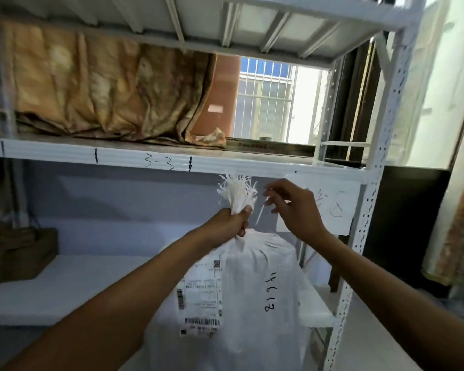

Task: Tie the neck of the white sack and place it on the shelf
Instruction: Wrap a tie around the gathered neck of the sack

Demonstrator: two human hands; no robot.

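The white sack [255,290] hangs in front of the shelf unit, with a shipping label and the handwritten number 4617 on its side. My left hand [232,223] is closed around the gathered neck, and the frayed white top [237,192] sticks up above my fist. Just right of the neck, my right hand [295,207] pinches a thin white tie [260,214] between its fingertips. The tie hangs down loose beside the neck. The white shelf board [65,285] lies to the left behind the sack.
The upper shelf [118,156], marked 3-3, carries a crumpled brown cloth [105,95]. A brown basket [19,253] sits at the left on the lower board. A perforated white upright [364,223] stands at the right, with a barred window [265,103] behind.
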